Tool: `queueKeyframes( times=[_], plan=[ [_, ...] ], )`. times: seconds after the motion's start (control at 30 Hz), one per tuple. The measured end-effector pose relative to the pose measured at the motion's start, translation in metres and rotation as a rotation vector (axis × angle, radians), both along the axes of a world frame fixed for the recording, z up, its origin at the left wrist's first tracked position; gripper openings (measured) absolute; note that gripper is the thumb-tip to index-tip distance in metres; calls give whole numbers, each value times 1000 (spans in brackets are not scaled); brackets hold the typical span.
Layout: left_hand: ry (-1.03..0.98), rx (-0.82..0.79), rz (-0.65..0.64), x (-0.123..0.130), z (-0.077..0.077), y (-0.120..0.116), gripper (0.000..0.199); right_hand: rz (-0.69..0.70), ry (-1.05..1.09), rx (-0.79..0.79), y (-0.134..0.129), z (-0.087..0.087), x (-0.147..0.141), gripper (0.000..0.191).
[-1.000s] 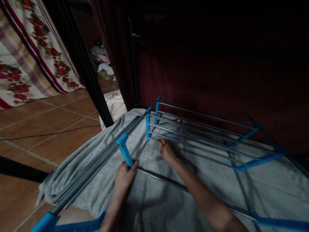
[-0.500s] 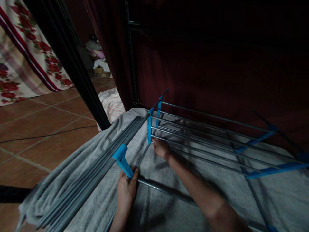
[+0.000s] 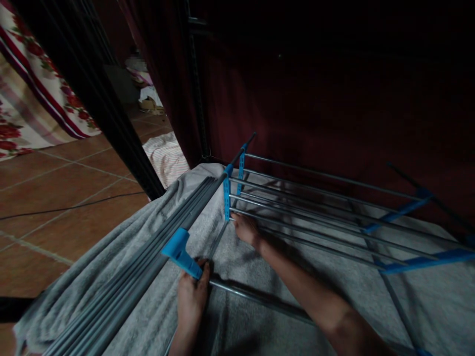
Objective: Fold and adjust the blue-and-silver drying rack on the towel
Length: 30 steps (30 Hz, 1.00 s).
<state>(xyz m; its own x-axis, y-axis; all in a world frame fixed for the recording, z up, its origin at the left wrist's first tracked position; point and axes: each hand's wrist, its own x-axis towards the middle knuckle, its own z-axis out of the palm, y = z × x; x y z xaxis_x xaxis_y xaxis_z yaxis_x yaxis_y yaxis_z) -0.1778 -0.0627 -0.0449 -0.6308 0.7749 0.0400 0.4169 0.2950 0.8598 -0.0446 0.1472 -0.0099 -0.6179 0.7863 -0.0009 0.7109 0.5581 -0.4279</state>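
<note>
My left hand (image 3: 192,294) is closed round the lower end of a blue plastic connector (image 3: 181,253), where a steel tube (image 3: 260,295) runs off to the right. The connector's upper part sits on a long grey pole that leans up to the rack. My right hand (image 3: 245,229) grips a low metal rod beside the slotted blue bracket (image 3: 226,198), its fingertips close to the bracket's bottom end. Several parallel metal rods (image 3: 319,215) stretch from the two upright brackets to blue end pieces (image 3: 426,261) at the right.
Several loose grey tubes (image 3: 148,252) lie together on the left of a grey blanket (image 3: 79,291). A dark post (image 3: 107,113) slants down at the left. Behind the rack hangs a dark red curtain (image 3: 297,113). Tiled floor (image 3: 85,183) with a cable lies beyond the blanket.
The connector has tipped a little to the left and down, with my left hand still on it. My right hand keeps its place by the bracket. The view has shifted slightly.
</note>
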Motion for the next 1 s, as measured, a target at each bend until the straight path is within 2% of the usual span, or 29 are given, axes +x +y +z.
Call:
queueKeyframes(
  times=[0.27,0.43,0.7,0.83,1.0],
  plan=[
    [25,27,-32,-6,-3,3,45,0,-18,9,1,2,-2,39],
    [12,48,-8,-8,-5,7,48,-11,-54,13,3,0,-4,41],
    [31,36,-26,-9,3,20,50,-8,-43,92,-7,7,0,56],
    [60,15,-76,-15,11,22,48,-27,-3,134,-35,8,26,56],
    [125,-84,-103,-20,18,22,52,-137,104,148,-111,0,102,47]
  ],
)
